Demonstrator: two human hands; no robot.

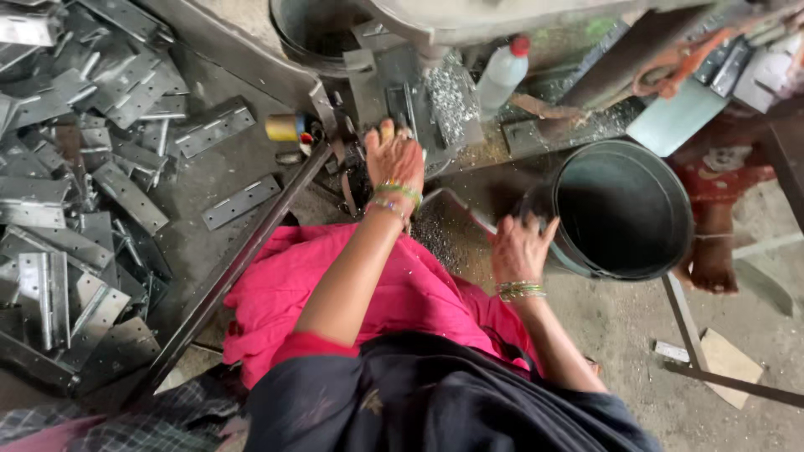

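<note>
Both hands work at frame centre: left hand (394, 155) pressed flat on the grey metal machine bed (402, 92), right hand (519, 247) spread (blurred) beside the round dark metal bucket (624, 209); flat steel hinge plates (75, 167) litter the dusty floor at left.

A white plastic squeeze bottle (501, 77) with a red cap stands upright on the metal work surface near the top middle, just right of a heap of metal shavings. A small yellow can or roll (284, 127) with a dark end lies on its side to the left, close to the person's left hand (394, 157) by the machine. At the lower right, on the floor, lies a flat piece of brown cardboard (730, 362) beside a small white slip (672, 351). No signs or screens show.
</note>
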